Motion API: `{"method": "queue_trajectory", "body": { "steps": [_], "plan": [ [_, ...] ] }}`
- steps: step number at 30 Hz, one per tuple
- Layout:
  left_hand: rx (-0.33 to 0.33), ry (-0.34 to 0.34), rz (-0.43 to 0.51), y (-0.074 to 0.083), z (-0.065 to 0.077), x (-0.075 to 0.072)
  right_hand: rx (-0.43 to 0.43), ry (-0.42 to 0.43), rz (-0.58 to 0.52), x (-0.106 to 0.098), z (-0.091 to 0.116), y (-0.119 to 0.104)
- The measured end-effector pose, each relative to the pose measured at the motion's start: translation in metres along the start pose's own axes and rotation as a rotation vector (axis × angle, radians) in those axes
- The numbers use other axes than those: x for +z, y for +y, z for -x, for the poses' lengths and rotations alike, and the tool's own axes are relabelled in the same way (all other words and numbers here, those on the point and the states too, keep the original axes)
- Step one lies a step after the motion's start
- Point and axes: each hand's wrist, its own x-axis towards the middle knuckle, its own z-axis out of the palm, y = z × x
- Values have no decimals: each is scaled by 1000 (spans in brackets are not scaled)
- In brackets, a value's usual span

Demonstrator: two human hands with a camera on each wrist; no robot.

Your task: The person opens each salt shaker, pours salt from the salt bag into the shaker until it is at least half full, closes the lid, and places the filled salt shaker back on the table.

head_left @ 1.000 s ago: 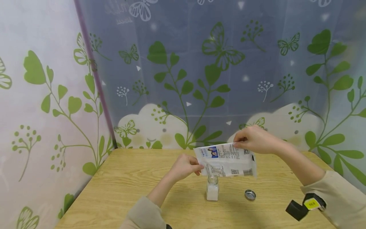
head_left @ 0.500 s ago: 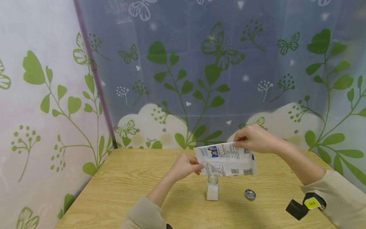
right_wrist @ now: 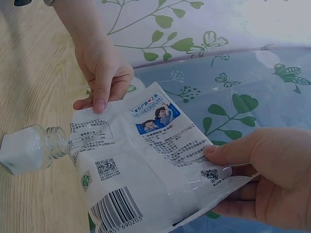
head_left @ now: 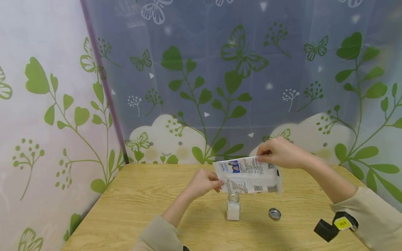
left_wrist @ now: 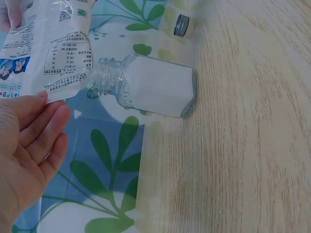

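A white printed plastic bag (head_left: 251,174) is held tilted over a small square glass jar (head_left: 233,210). My left hand (head_left: 204,183) pinches the bag's left edge between thumb and fingers. At the upper edge, toward the right, my right hand (head_left: 284,152) grips the bag with the thumb on its printed face (right_wrist: 160,160). The bag's lower corner meets the jar's threaded mouth; whether it goes inside is hard to tell. White powder (left_wrist: 160,87) fills most of the jar, which stands upright. Any flow out of the bag is not clearly visible.
A silver metal lid (head_left: 274,213) lies on the wooden table (head_left: 150,195) to the right of the jar. Behind the table hangs a blue curtain (head_left: 194,31) with leaf and butterfly prints. A pale curtain (head_left: 56,132) borders the left side.
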Motion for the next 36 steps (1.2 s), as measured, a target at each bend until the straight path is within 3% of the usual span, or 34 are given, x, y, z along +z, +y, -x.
{"method": "queue_trajectory", "body": {
  "steps": [36],
  "plan": [
    [3, 4, -23, -3, 2, -1, -11, -10, -4, 1, -3, -1]
  ]
}}
